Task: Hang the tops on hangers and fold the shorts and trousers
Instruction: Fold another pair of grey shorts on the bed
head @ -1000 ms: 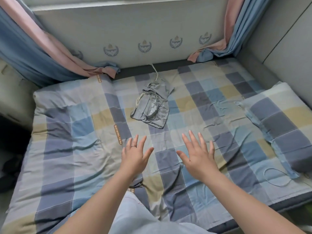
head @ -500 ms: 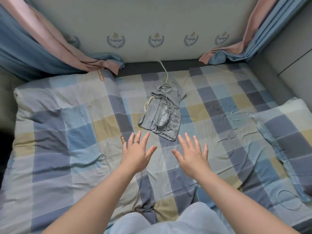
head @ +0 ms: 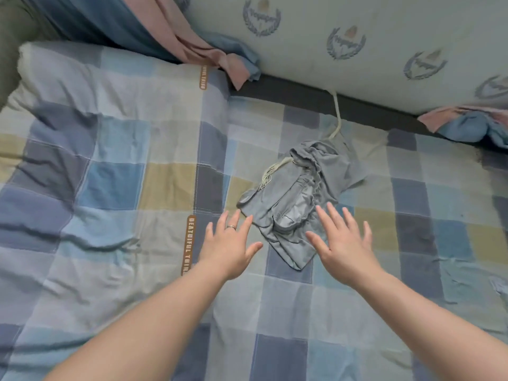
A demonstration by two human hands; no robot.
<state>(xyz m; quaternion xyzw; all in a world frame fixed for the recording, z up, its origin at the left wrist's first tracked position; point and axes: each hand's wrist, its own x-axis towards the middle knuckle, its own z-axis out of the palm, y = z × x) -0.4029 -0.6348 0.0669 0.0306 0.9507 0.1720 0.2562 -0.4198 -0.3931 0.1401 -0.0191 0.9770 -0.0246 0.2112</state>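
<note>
A crumpled pair of grey shorts (head: 295, 199) with a pale drawstring lies bunched on the checked bedsheet (head: 115, 185), near the far side of the bed. My left hand (head: 229, 244), with a ring on it, hovers open just left of the shorts' near edge, fingers spread. To the right, my right hand (head: 342, 240) is open too, its fingertips at or over the lower right part of the shorts. Neither hand holds anything. No hanger or top shows.
A padded wall panel (head: 357, 37) with crest prints runs along the far side of the bed. Blue and pink curtains (head: 176, 37) drape down at the far left, and another bunch lies at the far right (head: 467, 125). A dark mattress edge shows below the panel.
Both hands have reached forward across the sheet and now flank the grey shorts. The view has moved closer and tilted, so the pillow at the right is out of frame.
</note>
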